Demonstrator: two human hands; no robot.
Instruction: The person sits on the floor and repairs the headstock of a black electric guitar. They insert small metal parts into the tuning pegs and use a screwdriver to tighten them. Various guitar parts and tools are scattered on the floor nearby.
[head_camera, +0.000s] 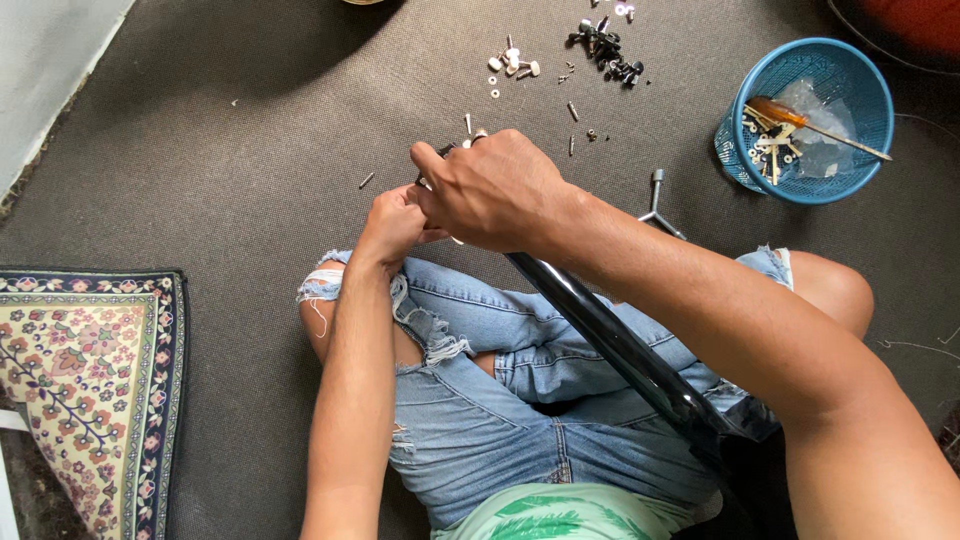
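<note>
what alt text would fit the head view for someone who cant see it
Both hands, left hand and right hand, work at the end of a long glossy black neck lying across the lap. Screws and small parts lie scattered on grey carpet, beside a blue basket.

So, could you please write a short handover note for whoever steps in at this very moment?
Left hand: closed around the top end of the long black neck-like part, which slants across the lap.
Right hand: over the same end, fingers curled on it; whatever small piece they grip is hidden.
Around: loose screws and pegs on the grey carpet ahead; blue basket to the right holds a screwdriver and more small hardware; metal wrench beside the right forearm.
Done: cannot tell what is fitted.
Left: many loose parts lie unused.
</note>
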